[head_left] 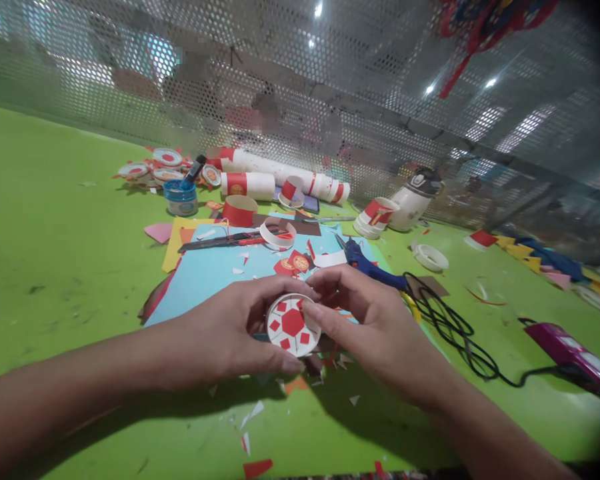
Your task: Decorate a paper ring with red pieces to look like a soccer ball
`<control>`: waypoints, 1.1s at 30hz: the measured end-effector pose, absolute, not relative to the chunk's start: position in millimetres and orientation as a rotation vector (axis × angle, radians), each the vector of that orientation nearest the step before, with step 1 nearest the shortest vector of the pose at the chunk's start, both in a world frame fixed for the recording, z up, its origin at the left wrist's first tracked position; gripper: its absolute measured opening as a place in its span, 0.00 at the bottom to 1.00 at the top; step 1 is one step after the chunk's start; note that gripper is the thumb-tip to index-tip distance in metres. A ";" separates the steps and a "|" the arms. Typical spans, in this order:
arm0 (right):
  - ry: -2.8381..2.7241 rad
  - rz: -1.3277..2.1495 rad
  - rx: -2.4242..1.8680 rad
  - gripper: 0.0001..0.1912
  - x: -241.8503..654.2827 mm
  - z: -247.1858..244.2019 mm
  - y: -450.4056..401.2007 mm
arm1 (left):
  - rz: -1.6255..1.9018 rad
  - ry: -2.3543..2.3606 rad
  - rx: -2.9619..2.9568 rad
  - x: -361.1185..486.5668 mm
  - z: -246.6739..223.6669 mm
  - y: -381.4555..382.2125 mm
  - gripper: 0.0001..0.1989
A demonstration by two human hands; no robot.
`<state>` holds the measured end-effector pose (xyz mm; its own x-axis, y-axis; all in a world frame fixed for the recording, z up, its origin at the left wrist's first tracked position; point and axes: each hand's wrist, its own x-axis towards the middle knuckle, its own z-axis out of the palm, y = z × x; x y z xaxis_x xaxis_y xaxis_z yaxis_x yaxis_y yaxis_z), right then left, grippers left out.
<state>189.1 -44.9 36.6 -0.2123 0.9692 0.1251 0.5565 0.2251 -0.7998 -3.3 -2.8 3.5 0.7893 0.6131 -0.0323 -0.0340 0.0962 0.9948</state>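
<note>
Between both hands is a round white paper cup base (293, 323) decorated with red paper pieces and thin dark lines, like a football pattern. My left hand (230, 327) curls around its left side, thumb along the lower rim. On the right, my right hand (365, 327) grips it too, with the thumb resting on a red piece near the upper right edge. Under and beyond the hands lie light blue paper sheets (190, 297), scattered with paper scraps and red cut-outs with gold print (298, 262).
A blue hot glue gun (373, 265) with a black cord lies right of the paper, near a magenta power strip (573, 353). Behind are a craft knife (220, 240), a paper ring (278, 233), a blue-lidded jar (181, 197), stacked paper cups (290, 175) and decorated discs (167, 158).
</note>
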 end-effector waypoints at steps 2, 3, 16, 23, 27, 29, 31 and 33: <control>-1.817 0.883 -1.411 0.08 187.3 36.7 -44.8 | 0.508 0.501 1.412 -3.4 3.4 -3.2 0.27; -1.801 0.903 -1.415 0.07 186.6 36.8 -44.7 | 0.511 0.492 1.404 -3.4 3.3 -3.2 0.26; -1.769 0.947 -1.403 0.07 187.3 32.4 -43.8 | 0.548 0.509 1.456 -3.2 2.6 -2.4 0.26; -1.765 1.017 -1.360 0.07 186.6 37.7 -43.9 | 0.509 0.475 1.376 -2.5 5.9 -2.9 0.26; -1.755 1.038 -1.361 0.08 186.8 39.6 -44.8 | 0.552 0.488 1.384 -2.3 4.7 -3.1 0.25; -1.747 1.046 -1.372 0.09 186.6 39.2 -44.7 | 0.557 0.483 1.387 -2.3 3.3 -3.2 0.25; -1.744 1.049 -1.389 0.10 186.3 38.6 -44.6 | 0.543 0.467 1.369 -2.2 2.8 -3.5 0.25; -1.751 1.037 -1.400 0.11 185.9 38.5 -44.7 | 0.519 0.467 1.338 -2.0 3.5 -4.1 0.26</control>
<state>185.9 -44.7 38.5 -0.2103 0.9775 0.0166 0.4549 0.1129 -0.8834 -2.0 -4.1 3.5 0.7990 0.6009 -0.0223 -0.0861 0.1510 0.9848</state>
